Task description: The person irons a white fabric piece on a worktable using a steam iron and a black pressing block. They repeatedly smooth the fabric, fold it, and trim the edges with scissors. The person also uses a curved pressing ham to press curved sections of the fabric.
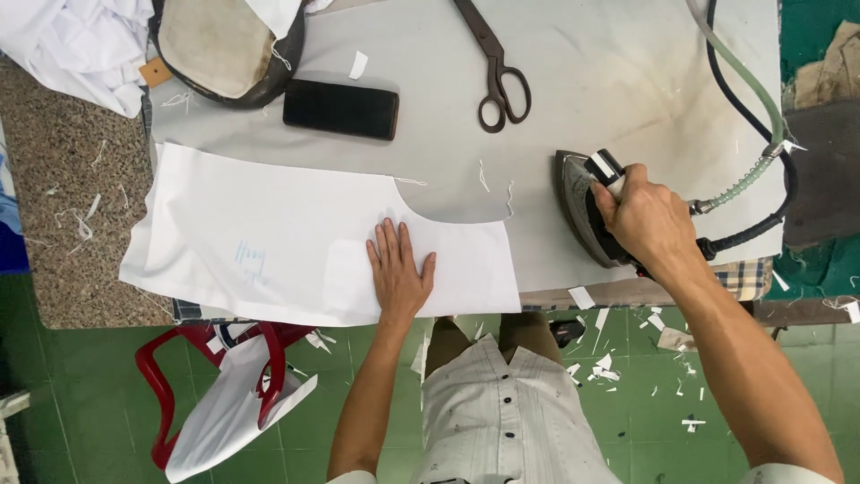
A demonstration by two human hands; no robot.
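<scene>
On the grey ironing table [627, 63] a cut white fabric panel [269, 242] lies flat, its long axis running left to right along the table's near edge, its left end overhanging the table's left side and its curved cut-out facing the far side. Faint blue pen marks [253, 264] sit on the panel left of the left hand. The left hand [399, 273] presses palm-down on the panel's right part, fingers spread and straight, gripping nothing. Beyond the panel lie a black phone [341, 109] and, right of it, dark scissors [497, 72], handles toward the panel. Right of the panel, well apart from it, the right hand [647, 220] closes its fingers around the handle of a steam iron [582, 211], whose tip points away from the person
</scene>
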